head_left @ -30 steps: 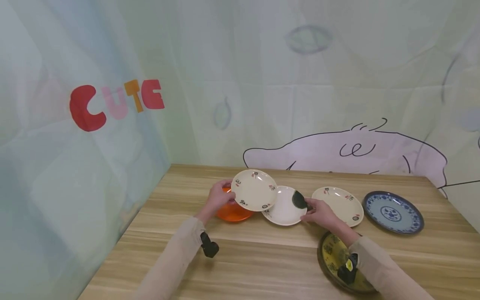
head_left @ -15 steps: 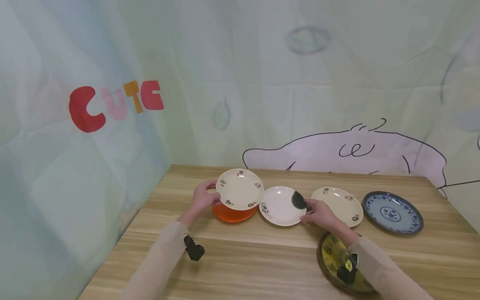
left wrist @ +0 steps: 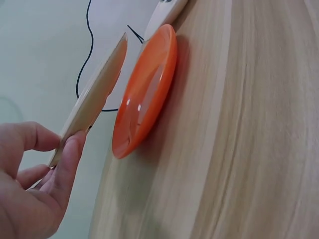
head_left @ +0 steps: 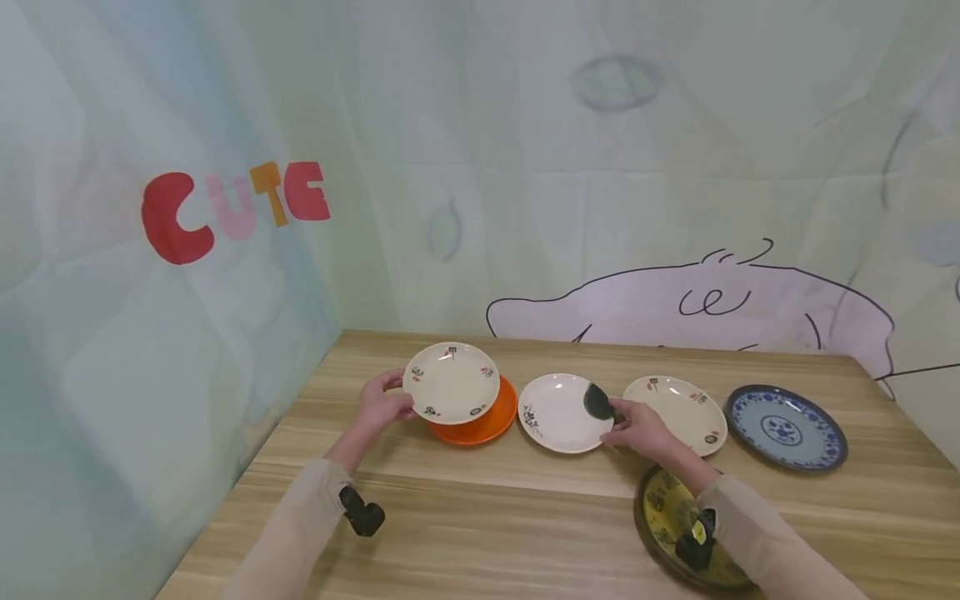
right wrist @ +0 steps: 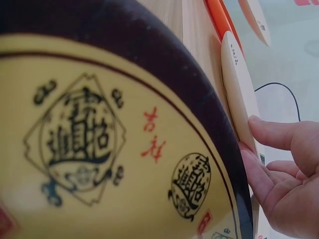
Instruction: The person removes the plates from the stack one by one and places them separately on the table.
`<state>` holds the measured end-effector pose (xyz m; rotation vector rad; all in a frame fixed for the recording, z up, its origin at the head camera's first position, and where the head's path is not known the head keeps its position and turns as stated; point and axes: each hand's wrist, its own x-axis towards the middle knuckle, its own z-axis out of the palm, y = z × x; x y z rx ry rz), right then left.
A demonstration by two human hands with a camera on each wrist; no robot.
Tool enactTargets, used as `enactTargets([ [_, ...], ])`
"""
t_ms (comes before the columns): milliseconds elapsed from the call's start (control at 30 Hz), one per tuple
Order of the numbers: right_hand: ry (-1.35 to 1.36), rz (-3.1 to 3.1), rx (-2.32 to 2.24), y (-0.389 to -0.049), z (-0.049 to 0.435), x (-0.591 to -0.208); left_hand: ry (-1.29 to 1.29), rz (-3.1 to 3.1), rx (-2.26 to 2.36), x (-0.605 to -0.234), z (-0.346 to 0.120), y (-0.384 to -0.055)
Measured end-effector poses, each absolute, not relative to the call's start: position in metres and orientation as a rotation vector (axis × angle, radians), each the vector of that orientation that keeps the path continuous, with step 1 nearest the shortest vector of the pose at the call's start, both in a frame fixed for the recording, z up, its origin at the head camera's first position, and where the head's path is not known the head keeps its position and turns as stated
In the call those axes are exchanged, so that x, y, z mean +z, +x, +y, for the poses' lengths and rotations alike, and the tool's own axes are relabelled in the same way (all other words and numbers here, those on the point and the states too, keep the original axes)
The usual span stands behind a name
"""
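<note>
My left hand [head_left: 381, 406] pinches the left rim of a cream plate [head_left: 451, 383] with small red and black motifs, thumb on one face and fingers on the other. That plate is raised above an orange plate [head_left: 504, 414] and hides part of it; the left wrist view shows a gap between the cream plate [left wrist: 94, 99] and the orange plate [left wrist: 147, 94]. At the middle, my right hand [head_left: 643, 429] grips the right edge of a white plate [head_left: 558, 421] with a dark green patch and a black floral print. The right wrist view shows thumb and fingers at its rim.
Another cream plate [head_left: 667, 408] lies just behind my right hand, beside a blue-and-white plate [head_left: 783, 429]. A dark-rimmed yellow plate [head_left: 667, 521] sits beneath my right forearm, partly covered. All are on a wooden table [head_left: 480, 533] backed by a printed cloth [head_left: 525, 208].
My left hand has carried the cream plate leftward, off its overlap with the white plate and partly past the orange one, uncovering more of both. The right hand has stayed on the white plate.
</note>
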<state>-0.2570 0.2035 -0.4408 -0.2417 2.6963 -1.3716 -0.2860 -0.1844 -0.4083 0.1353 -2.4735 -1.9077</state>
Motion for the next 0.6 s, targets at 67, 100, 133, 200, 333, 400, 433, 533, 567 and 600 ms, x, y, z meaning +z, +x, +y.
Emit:
enactTargets([
  [67, -0.244, 2.698, -1.369, -0.256, 0.204, -0.441, 0.156, -2.469, -1.912, -0.410, -0.188, -0.285],
  [100, -0.245, 2.697, -1.366, -0.256, 0.204, -0.440, 0.164, -2.471, -1.909, -0.411, -0.190, -0.284],
  [133, -0.241, 2.696, -1.363, -0.255, 0.204, -0.440, 0.172, -2.472, -1.906, -0.412, -0.192, -0.283],
  [200, -0.238, 2.691, -1.357, -0.254, 0.204, -0.438, 0.176, -2.467, -1.910, -0.413, -0.196, -0.281],
  [333, -0.231, 2.680, -1.366, -0.255, 0.205, -0.438, 0.173, -2.442, -1.914, -0.415, -0.200, -0.278],
  [400, -0.264, 2.686, -1.369, -0.256, 0.207, -0.440, 0.175, -2.433, -1.913, -0.416, -0.201, -0.276],
  [433, -0.283, 2.689, -1.369, -0.256, 0.208, -0.440, 0.183, -2.431, -1.912, -0.417, -0.202, -0.275],
  [533, -0.363, 2.699, -1.378, -0.257, 0.210, -0.443, 0.212, -2.415, -1.930, -0.420, -0.205, -0.272],
  [567, -0.377, 2.702, -1.372, -0.257, 0.210, -0.443, 0.227, -2.412, -1.935, -0.422, -0.206, -0.271],
  [600, -0.367, 2.701, -1.374, -0.257, 0.210, -0.443, 0.240, -2.408, -1.941, -0.423, -0.208, -0.271],
])
